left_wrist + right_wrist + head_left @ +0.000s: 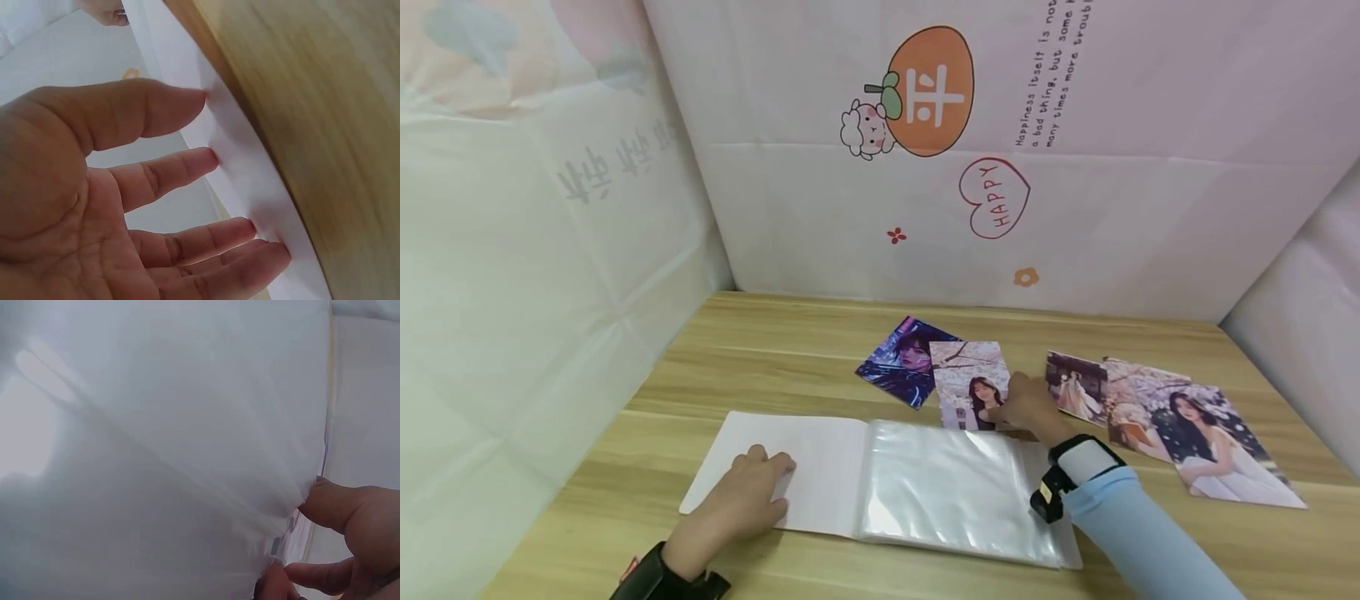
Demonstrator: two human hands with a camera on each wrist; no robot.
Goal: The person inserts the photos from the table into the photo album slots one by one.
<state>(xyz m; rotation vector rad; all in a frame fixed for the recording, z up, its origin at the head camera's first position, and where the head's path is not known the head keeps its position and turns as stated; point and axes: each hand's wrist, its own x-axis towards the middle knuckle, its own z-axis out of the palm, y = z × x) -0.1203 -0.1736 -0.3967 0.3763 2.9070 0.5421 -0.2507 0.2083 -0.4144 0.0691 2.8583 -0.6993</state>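
A photo album lies open, with a white inside cover (pixel 827 475) on the left and clear plastic sleeves (pixel 947 492) on the right. My left hand (pixel 741 496) rests its spread fingertips on the white cover; the left wrist view shows the fingers apart, holding nothing. At the far edge of the sleeves, my right hand (pixel 1033 408) pinches the lower right edge of a cherry-blossom photo (pixel 958 371) of a dark-haired person. The photo's bottom edge meets the album's top edge; whether it is inside a sleeve I cannot tell. Clear plastic (pixel 156 456) fills much of the right wrist view.
Behind the held photo lies a purple-blue photo (pixel 898 367), partly covered. To the right are a small photo of robed figures (pixel 1077 387), a pink blossom photo (pixel 1135 400) and a larger white-dress photo (pixel 1228 450) overlapping it. White printed sheets (pixel 812 217) stand around the wooden table (pixel 760 333).
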